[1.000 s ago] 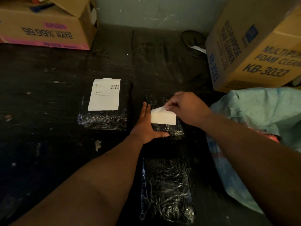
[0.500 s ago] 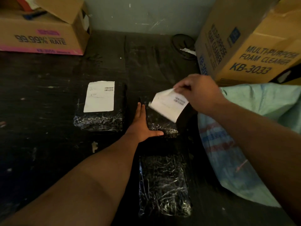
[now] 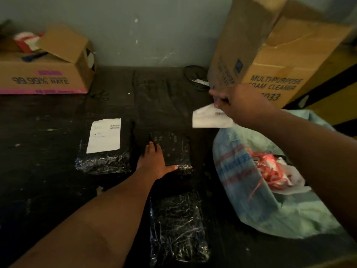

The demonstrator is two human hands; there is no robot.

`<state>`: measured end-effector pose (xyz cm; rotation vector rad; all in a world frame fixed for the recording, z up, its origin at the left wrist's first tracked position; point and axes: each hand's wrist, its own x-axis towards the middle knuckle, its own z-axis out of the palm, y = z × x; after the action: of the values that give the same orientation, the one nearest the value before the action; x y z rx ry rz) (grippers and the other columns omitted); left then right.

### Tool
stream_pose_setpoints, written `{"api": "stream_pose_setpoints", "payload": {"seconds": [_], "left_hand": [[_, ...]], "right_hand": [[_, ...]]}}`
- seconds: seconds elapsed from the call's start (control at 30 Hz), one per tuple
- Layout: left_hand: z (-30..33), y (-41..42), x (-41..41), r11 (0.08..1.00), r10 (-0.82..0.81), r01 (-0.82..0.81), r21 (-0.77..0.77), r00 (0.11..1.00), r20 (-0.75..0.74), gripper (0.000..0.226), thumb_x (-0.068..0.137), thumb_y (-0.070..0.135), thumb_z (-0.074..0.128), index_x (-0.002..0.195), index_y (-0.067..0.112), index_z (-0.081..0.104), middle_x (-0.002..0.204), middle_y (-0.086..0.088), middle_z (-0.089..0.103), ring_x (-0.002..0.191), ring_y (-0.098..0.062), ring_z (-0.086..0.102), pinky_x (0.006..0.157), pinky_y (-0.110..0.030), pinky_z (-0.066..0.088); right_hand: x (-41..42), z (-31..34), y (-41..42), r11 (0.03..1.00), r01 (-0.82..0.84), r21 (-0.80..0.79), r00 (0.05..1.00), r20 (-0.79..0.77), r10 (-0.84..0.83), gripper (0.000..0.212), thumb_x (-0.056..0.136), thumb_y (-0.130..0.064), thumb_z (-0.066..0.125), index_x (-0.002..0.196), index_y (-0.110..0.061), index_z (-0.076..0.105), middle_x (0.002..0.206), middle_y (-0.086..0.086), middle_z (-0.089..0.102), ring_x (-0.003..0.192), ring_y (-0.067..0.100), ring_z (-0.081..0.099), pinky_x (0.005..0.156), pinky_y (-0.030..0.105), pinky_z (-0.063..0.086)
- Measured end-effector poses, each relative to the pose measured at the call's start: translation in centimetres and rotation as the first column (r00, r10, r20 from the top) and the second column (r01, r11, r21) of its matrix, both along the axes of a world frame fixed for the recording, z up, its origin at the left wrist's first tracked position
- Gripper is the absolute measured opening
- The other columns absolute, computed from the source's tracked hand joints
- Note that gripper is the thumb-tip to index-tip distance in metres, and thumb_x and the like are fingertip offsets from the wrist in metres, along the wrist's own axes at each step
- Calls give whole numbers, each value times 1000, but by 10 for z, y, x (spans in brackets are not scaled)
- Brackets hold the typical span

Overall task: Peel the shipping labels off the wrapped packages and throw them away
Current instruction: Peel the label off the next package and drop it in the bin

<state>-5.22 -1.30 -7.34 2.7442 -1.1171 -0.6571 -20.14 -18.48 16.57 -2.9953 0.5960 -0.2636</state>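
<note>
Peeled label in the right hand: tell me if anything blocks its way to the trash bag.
Nothing visible does. The right hand holds the peeled label in the air just above the trash bag, whose open mouth faces up with scraps already inside.

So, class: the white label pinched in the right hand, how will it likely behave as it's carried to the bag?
The peeled label probably flops: it already bends and droops below the right hand. It looks thin, so likely very light and prone to flutter. Its adhesive back may cling to fingers or the bag.
</note>
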Motion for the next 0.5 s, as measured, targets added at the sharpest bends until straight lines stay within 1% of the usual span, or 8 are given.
{"api": "stream_pose_setpoints", "payload": {"seconds": [0.03, 0.1, 0.17, 0.23, 0.3, 0.37, 0.43, 0.5], "left_hand": [[7, -5, -6, 1000, -16, 16, 2, 999, 30, 119, 80, 82, 53, 161, 11, 2, 168, -15, -6, 155, -32, 1, 122, -50, 21], [20, -18, -24, 997, -43, 46, -58, 998, 51, 108, 84, 81, 47, 161, 14, 11, 168, -15, 7, 154, -31, 10, 121, -50, 22], [32, -36, -49, 981, -71, 84, -174, 995, 75, 96, 88, 78, 42, 159, 16, 21, 164, -14, 22, 149, -31, 26, 118, -49, 29], [46, -56, -80, 949, -96, 124, -290, 989, 112, 85, 92, 74, 40, 155, 17, 31, 157, -12, 33, 141, -32, 38, 112, -47, 36], [59, -76, -111, 906, -121, 168, -388, 982, 142, 73, 95, 69, 40, 146, 17, 42, 146, -11, 42, 131, -32, 45, 105, -47, 40], [69, -93, -142, 847, -147, 230, -479, 968, 205, 61, 94, 66, 44, 129, 16, 54, 129, -10, 49, 119, -32, 50, 95, -45, 44], [76, -108, -169, 790, -160, 280, -546, 953, 257, 56, 91, 66, 44, 114, 16, 58, 115, -8, 51, 110, -30, 52, 87, -45, 47], [80, -123, -190, 768, -170, 302, -565, 946, 276, 58, 86, 66, 39, 107, 15, 58, 111, -9, 51, 109, -32, 53, 86, -45, 48]], "right_hand": [[-12, 2, -8, 999, 28, -18, 998, -50, -29, 32, 98, -25, 53, 128, -20, 64, 123, 7, 67, 107, 27, 62, 74, 24, 35], [-38, 4, -27, 996, 67, -55, 988, -136, -74, 24, 96, -27, 55, 113, -22, 71, 114, 8, 70, 101, 28, 62, 72, 27, 37], [-70, 10, -46, 990, 128, -59, 973, -184, -137, 18, 93, -25, 59, 103, -20, 74, 105, 7, 72, 95, 28, 63, 74, 30, 44], [-103, 17, -63, 981, 186, -60, 960, -202, -195, 16, 91, -21, 61, 98, -18, 75, 101, 7, 73, 91, 26, 65, 77, 32, 48], [-137, 25, -78, 971, 215, -107, 952, -199, -233, 16, 90, -20, 63, 97, -17, 77, 104, 10, 71, 92, 28, 66, 77, 31, 47], [-170, 32, -93, 958, 244, -149, 940, -205, -271, 16, 90, -22, 63, 99, -20, 77, 109, 10, 69, 94, 29, 65, 77, 31, 47], [-200, 39, -107, 942, 290, -169, 918, -230, -324, 20, 93, -23, 61, 105, -22, 76, 111, 5, 70, 99, 27, 65, 78, 31, 48], [-225, 42, -122, 922, 338, -188, 894, -241, -377, 24, 94, -24, 59, 113, -25, 73, 115, 2, 70, 103, 26, 64, 82, 33, 51]]}}
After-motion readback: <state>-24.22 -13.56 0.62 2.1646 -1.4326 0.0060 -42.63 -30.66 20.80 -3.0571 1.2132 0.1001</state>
